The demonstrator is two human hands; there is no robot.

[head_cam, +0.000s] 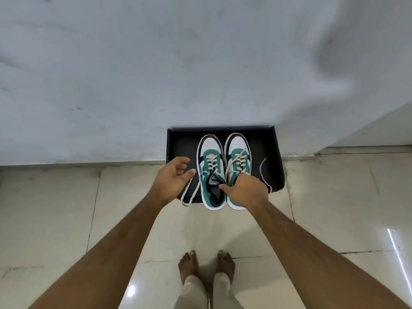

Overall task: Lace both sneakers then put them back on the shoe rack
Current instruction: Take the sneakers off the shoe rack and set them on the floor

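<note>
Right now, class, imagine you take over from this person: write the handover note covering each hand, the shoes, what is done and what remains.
Left hand: open, empty, beside the left sneaker.
Right hand: gripping the collar of the right sneaker, thumb reaching the left one.
Both sneakers stand side by side on the black shoe rack, heels overhanging its front edge.
Done: laces threaded through the eyelets.
Left: ends hang loose and untied; tie them, push the pair fully on.

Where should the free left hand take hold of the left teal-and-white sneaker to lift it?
Probably at the heel collar of the left teal-and-white sneaker, coming from its open left side. The heel end faces the person and overhangs the black shoe rack; the right hand crowds its right side. The open left hand should avoid the loose white laces.
</note>
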